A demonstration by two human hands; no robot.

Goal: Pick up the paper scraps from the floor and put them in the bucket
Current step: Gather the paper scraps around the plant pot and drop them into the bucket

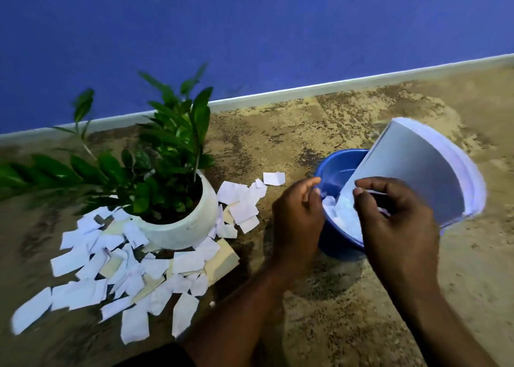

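A blue bucket (338,169) stands on the floor right of centre, with white paper scraps (343,211) inside it. My right hand (397,216) grips a large curved white sheet (417,180) that tilts down into the bucket. My left hand (299,213) rests at the bucket's near left rim, fingers curled, with nothing clearly in it. Several white paper scraps (111,269) lie spread on the floor to the left, around a plant pot, and more scraps (242,202) lie between the pot and the bucket.
A white pot (183,222) with a green leafy plant (161,150) stands among the scraps at left. A blue wall (250,33) with a white skirting board (306,90) runs behind. The floor (347,311) is mottled brown.
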